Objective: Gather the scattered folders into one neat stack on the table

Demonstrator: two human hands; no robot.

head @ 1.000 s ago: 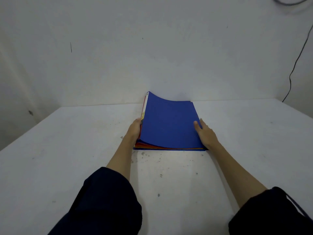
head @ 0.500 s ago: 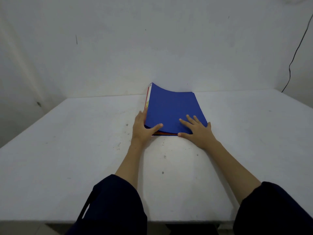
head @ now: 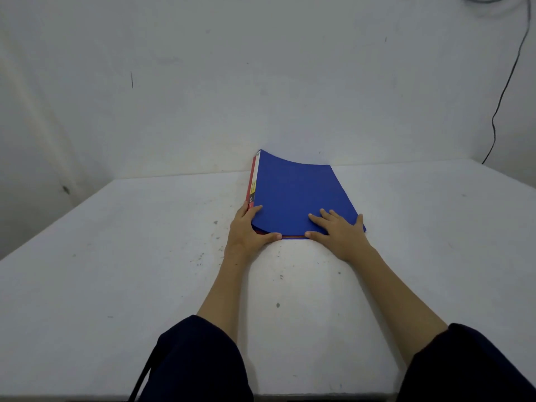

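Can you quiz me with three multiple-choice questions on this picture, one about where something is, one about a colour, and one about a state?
1. Where does the right hand rest?
A. on the stack's near right corner
B. on the bare table
C. against the wall

2. What colour is the top folder?
A. green
B. blue
C. white

3. How does the top folder lie?
A. perfectly flat
B. rolled into a tube
C. left edge curled upward

Answers: 1 A, its fingers spread on the blue cover; 2 B, the cover is plain blue; 3 C, the far left corner lifts, while the left hand grips the near left corner.

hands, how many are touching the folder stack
2: left hand grips the stack's near-left corner; right hand lies flat on its near-right cover.
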